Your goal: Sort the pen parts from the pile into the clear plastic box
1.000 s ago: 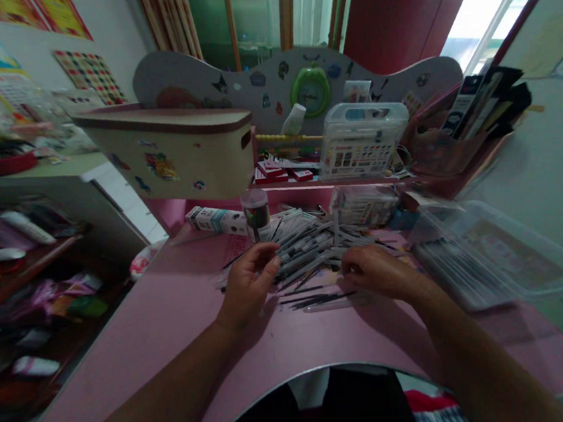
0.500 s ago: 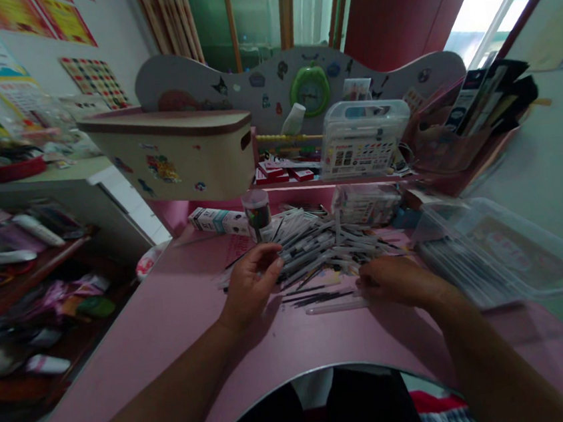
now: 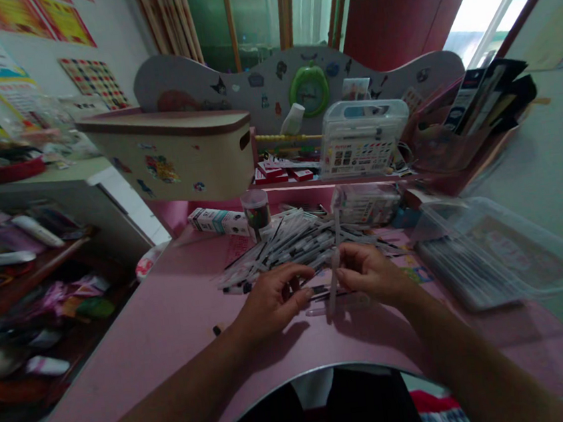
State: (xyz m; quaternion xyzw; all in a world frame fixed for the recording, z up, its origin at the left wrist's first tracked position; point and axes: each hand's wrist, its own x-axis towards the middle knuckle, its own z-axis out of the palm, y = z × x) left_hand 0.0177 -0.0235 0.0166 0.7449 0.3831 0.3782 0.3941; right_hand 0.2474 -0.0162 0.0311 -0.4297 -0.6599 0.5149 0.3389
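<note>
clear pen tube (image 3: 335,276) pinched in right hand (image 3: 372,272), just above pink surface (image 3: 137,320); long axis near vertical, top leaning slightly away and right. left hand (image 3: 273,299) curled just beside it, cannot tell if it grips anything. loose pile of pens (image 3: 295,242) lies ahead. clear plastic tray (image 3: 482,254) at right holds pens; clear canister (image 3: 256,212) holds dark contents. vs earlier frame: hands closer together, left hand off the pile.
</note>
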